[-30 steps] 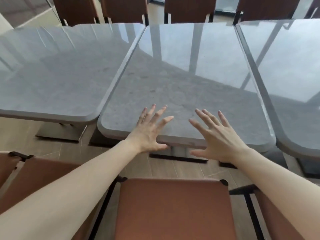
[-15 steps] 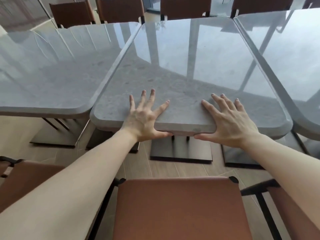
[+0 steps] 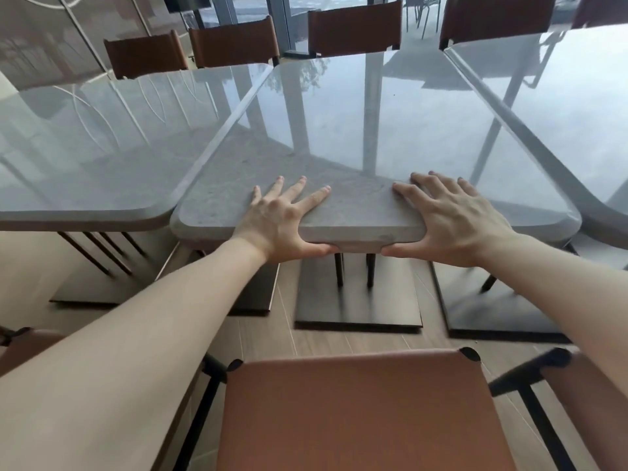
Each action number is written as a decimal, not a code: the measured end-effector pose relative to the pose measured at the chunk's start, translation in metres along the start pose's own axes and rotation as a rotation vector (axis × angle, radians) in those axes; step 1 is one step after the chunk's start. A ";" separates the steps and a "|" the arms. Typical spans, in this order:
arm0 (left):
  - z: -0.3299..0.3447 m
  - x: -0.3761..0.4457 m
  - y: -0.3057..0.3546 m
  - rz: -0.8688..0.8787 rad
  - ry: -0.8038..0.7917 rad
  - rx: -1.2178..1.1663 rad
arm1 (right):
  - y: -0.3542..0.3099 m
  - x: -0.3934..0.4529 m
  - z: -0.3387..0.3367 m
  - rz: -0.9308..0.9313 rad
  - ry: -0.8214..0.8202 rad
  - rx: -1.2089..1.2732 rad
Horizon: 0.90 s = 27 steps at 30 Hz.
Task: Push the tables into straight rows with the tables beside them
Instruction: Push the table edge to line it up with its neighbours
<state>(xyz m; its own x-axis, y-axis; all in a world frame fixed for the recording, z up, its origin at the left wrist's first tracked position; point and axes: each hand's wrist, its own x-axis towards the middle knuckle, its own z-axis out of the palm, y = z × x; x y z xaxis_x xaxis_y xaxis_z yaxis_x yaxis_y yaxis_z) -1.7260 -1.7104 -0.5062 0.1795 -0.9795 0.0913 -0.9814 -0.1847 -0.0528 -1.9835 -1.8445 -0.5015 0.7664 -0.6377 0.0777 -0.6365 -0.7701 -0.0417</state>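
Both my hands gripped the middle bench (image 3: 356,137) at its near edge: left hand (image 3: 278,220) and right hand (image 3: 455,219), fingers spread flat on top, thumbs hooked underneath. Left bench (image 3: 102,147) touched its side; right bench (image 3: 560,107) just beside.

Middle table (image 3: 339,137) grey, mottled stone pattern, glossy; base (image 3: 356,300) black; chair seat (image 3: 360,413) rust brown; floor (image 3: 268,338) wood-grain brown.

I'm looking at a restaurant or café dining room: three matching grey stone-topped benches (image 3: 356,137) stand side by side beyond my grip, each on a black pedestal base (image 3: 356,300). Brown leather chairs (image 3: 353,28) line their far side, backed by glass walls (image 3: 244,8).
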 end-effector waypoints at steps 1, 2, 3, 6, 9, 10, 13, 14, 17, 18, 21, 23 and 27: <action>-0.001 0.000 0.000 0.000 -0.002 0.003 | 0.000 0.001 -0.001 -0.001 -0.002 0.002; -0.002 0.000 0.000 0.000 -0.008 0.012 | 0.000 0.001 -0.001 -0.002 -0.004 0.001; -0.003 0.000 0.001 0.000 -0.014 0.022 | 0.000 0.001 -0.002 -0.003 -0.005 0.002; -0.006 0.000 0.002 0.031 -0.053 0.019 | 0.000 0.001 -0.001 0.002 -0.011 0.011; -0.008 0.004 0.000 0.080 -0.104 0.008 | -0.001 0.001 -0.001 0.002 -0.007 -0.024; -0.009 0.005 0.000 0.081 -0.119 0.001 | -0.001 0.002 -0.001 0.005 -0.010 -0.035; -0.010 0.006 0.000 0.070 -0.142 -0.029 | 0.001 0.004 0.001 0.006 -0.032 -0.053; -0.010 0.006 0.000 0.066 -0.147 -0.035 | 0.001 0.005 0.001 0.003 -0.033 -0.055; -0.011 0.006 -0.001 0.050 -0.155 -0.049 | 0.003 0.006 0.001 -0.002 -0.036 -0.039; -0.011 0.006 -0.001 0.050 -0.153 -0.048 | 0.003 0.006 0.001 -0.005 -0.038 -0.033; -0.010 0.007 -0.001 0.056 -0.139 -0.044 | 0.004 0.006 0.000 -0.011 -0.047 -0.026; -0.009 0.007 -0.003 0.056 -0.127 -0.035 | 0.004 0.007 0.000 -0.018 -0.049 -0.020; -0.008 0.009 -0.003 0.065 -0.135 -0.033 | 0.007 0.008 0.001 -0.030 -0.056 -0.031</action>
<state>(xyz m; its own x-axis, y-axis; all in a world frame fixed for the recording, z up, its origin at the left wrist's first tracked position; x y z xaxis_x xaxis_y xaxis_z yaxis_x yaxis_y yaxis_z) -1.7219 -1.7178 -0.4970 0.1208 -0.9916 -0.0458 -0.9925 -0.1199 -0.0218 -1.9817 -1.8549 -0.5018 0.7884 -0.6147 0.0225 -0.6147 -0.7887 -0.0092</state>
